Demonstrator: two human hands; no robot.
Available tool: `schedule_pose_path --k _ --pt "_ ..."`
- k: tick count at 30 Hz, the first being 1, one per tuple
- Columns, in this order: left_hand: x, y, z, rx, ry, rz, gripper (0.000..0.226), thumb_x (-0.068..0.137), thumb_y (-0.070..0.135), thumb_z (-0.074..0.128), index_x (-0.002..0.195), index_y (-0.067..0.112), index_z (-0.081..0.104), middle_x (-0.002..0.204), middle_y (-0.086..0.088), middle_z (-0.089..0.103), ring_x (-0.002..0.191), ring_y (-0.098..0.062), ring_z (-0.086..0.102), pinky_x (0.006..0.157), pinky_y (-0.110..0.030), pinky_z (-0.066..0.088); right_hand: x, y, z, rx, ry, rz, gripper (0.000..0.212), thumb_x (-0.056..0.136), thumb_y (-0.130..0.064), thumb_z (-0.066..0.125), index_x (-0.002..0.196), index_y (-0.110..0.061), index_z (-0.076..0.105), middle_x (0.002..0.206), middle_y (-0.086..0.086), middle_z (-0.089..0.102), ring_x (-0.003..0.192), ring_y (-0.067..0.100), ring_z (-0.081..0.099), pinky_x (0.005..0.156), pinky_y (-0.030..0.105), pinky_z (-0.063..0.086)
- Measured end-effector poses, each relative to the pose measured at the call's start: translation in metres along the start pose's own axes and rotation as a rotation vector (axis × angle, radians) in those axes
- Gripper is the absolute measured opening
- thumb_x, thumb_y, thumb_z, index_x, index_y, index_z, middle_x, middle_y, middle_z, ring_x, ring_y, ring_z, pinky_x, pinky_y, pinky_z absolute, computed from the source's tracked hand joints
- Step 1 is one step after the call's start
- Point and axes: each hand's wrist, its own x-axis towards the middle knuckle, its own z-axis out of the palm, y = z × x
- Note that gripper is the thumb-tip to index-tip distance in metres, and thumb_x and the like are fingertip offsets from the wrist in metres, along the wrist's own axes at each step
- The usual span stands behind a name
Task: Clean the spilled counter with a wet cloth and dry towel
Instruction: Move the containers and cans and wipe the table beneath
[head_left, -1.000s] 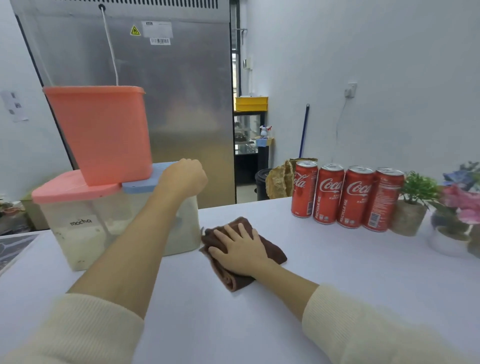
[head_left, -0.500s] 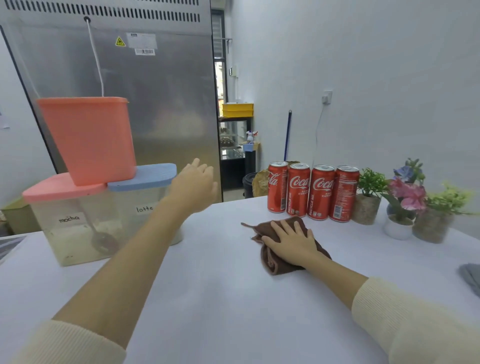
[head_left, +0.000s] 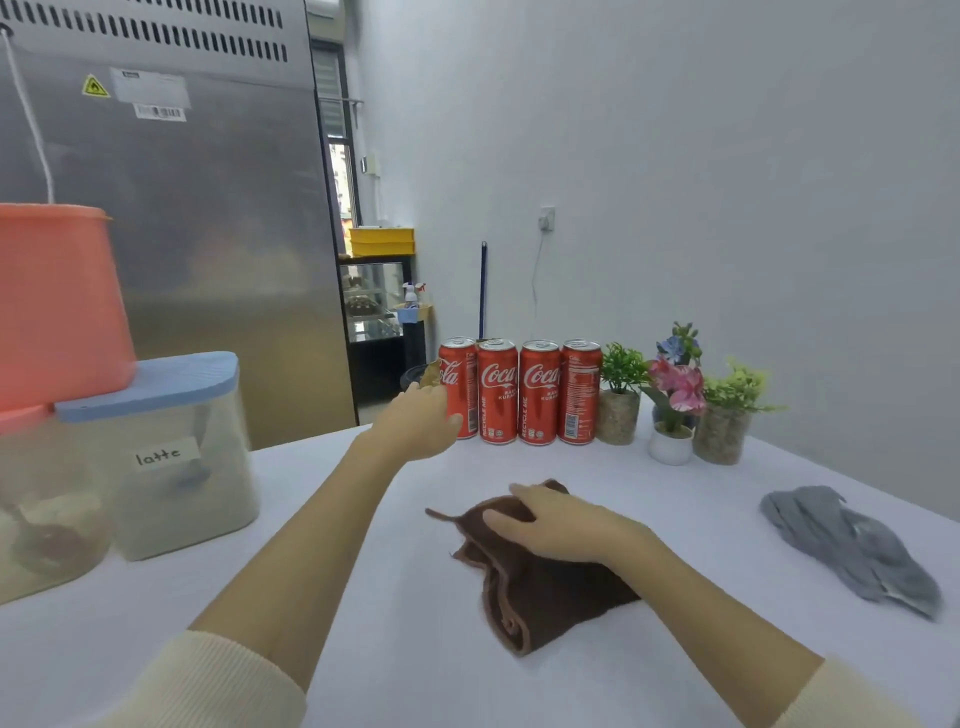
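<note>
Under my right hand (head_left: 558, 527), pressed flat and not gripping, lies the brown cloth (head_left: 535, 582). Keep the palm flat, wipe overlapping strokes; my left hand (head_left: 415, 426) hovers open ahead-left. Grey towel (head_left: 852, 545) waits right.

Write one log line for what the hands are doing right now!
right hand: flat on brown cloth | left hand: reaching toward leftmost Coca-Cola can | grey towel: untouched

The single head-worn view looks forward and slightly down across the white counter (head_left: 363, 597) toward the back wall.
</note>
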Motion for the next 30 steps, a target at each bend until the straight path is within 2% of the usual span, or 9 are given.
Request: schedule_pose_path --k 7,10,13,16,19,22,24,27,30 --pt "0.05 -0.002 0.002 -0.014 0.124 -0.024 0.054 0.093 0.03 0.044 0.141 0.01 0.03 0.14 -0.016 0.04 0.131 -0.035 0.032 0.108 -0.049 0.033 0.07 -0.031 -0.091 0.116 0.623 -0.147 0.056 0.094 -0.03 0.051 0.145 -0.021 0.031 0.15 0.001 0.036 0.135 0.025 0.035 0.108 0.044 0.034" --pt "0.069 -0.004 0.005 0.087 0.107 -0.034 0.069 0.097 0.032 0.04 0.152 0.018 0.001 0.157 -0.017 0.008 0.144 -0.039 0.005 0.116 -0.05 0.018 0.097 -0.036 -0.103 -0.093 0.628 -0.073 0.06 0.093 -0.035 0.052 0.146 -0.024 0.027 0.153 -0.003 0.029 0.135 0.027 0.027 0.107 0.043 0.029" --pt "0.086 -0.015 0.012 0.114 0.091 -0.035 0.067 0.097 0.033 0.038 0.151 0.031 -0.001 0.158 -0.016 -0.002 0.143 -0.043 -0.006 0.116 -0.052 0.014 0.122 -0.035 -0.102 -0.236 0.586 -0.019 0.048 0.09 -0.043 0.053 0.135 -0.026 0.048 0.152 -0.004 0.027 0.132 0.029 0.025 0.105 0.04 0.027" --pt "0.095 -0.029 0.024 -0.048 0.206 -0.033 0.057 0.091 0.033 0.053 0.142 0.027 0.028 0.156 -0.014 0.009 0.143 -0.042 0.001 0.113 -0.052 0.023 0.136 -0.029 -0.092 -0.241 0.598 -0.016 0.036 0.085 -0.046 0.057 0.11 -0.023 0.066 0.142 -0.004 0.039 0.125 0.027 0.03 0.102 0.037 0.029" --pt "0.095 -0.039 0.037 -0.139 0.283 0.017 0.048 0.08 0.035 0.069 0.117 0.017 0.045 0.137 -0.006 0.03 0.13 -0.027 0.031 0.1 -0.035 0.041 0.144 -0.027 -0.087 -0.138 0.686 -0.054 0.026 0.082 -0.044 0.062 0.094 -0.023 0.055 0.124 -0.005 0.052 0.116 0.023 0.038 0.098 0.034 0.031" --pt "0.1 -0.039 0.042 -0.308 0.416 0.024 0.057 0.077 0.027 0.073 0.122 0.014 0.04 0.13 -0.003 0.032 0.109 -0.016 0.048 0.084 -0.023 0.045 0.15 -0.028 -0.095 -0.104 0.722 -0.066 0.048 0.079 -0.043 0.066 0.118 -0.025 0.044 0.123 -0.002 0.055 0.118 0.024 0.04 0.097 0.035 0.031" --pt "0.112 -0.037 0.041 -0.344 0.386 0.065 0.074 0.075 0.026 0.074 0.136 0.019 0.032 0.143 -0.005 0.024 0.126 -0.026 0.04 0.098 -0.035 0.044 0.157 -0.029 -0.101 -0.18 0.66 -0.029 0.062 0.078 -0.04 0.067 0.131 -0.024 0.038 0.13 0.001 0.049 0.122 0.025 0.038 0.1 0.036 0.03" --pt "0.123 -0.033 0.041 -0.298 0.208 0.028 0.083 0.076 0.028 0.074 0.143 0.034 0.026 0.157 -0.002 0.008 0.144 -0.033 0.006 0.112 -0.054 0.026 0.163 -0.032 -0.099 -0.264 0.639 0.003 0.046 0.081 -0.031 0.064 0.124 -0.02 0.052 0.128 0.006 0.047 0.121 0.027 0.037 0.1 0.036 0.029" --pt "0.126 -0.034 0.045 -0.362 0.269 0.045 0.073 0.071 0.023 0.077 0.131 0.032 0.036 0.146 -0.002 0.031 0.138 -0.033 0.025 0.106 -0.053 0.036 0.159 -0.034 -0.098 -0.251 0.691 0.006 0.04 0.078 -0.027 0.069 0.114 -0.018 0.056 0.123 0.008 0.048 0.118 0.028 0.036 0.098 0.035 0.03"
